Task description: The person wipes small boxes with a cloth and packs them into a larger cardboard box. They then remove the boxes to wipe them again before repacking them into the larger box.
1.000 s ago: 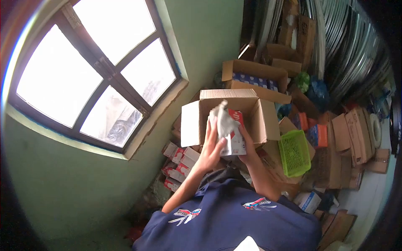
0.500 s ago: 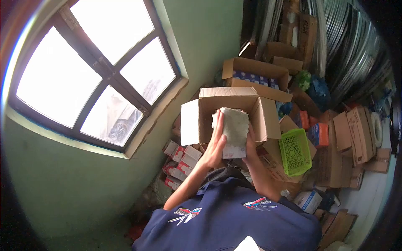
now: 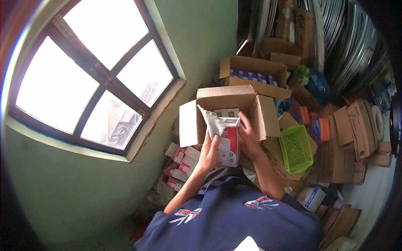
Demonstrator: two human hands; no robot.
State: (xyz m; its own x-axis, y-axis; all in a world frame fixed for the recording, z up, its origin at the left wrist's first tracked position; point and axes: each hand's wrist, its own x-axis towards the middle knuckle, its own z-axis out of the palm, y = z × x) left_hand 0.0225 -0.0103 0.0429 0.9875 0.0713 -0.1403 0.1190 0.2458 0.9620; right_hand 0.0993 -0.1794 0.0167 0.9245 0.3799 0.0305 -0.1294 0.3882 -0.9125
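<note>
The left hand (image 3: 208, 154) grips a grey crumpled cloth (image 3: 213, 121) against a red-and-white cardboard carton (image 3: 228, 146); the right hand (image 3: 248, 138), fingers wrapped, holds the carton's three-o'clock side; an open brown cardboard box (image 3: 259, 113) sits at twelve o'clock.

An arched window (image 3: 83, 79) with dark wooden bars is set in a green wall (image 3: 201, 37). Below its sill, several red-and-white cartons (image 3: 181, 161) lie stacked on the floor. A second open cardboard box (image 3: 253, 75) holds blue-and-white packs. A green plastic basket (image 3: 295, 149) rests tilted among flattened brown cardboard (image 3: 349, 134). Orange packs (image 3: 320, 129) sit just beside the basket. A blue bag (image 3: 319, 87) and a green bundle (image 3: 300, 74) lie near corrugated metal sheets (image 3: 356, 46). A blue-and-white carton (image 3: 312, 197) lies lower right.
</note>
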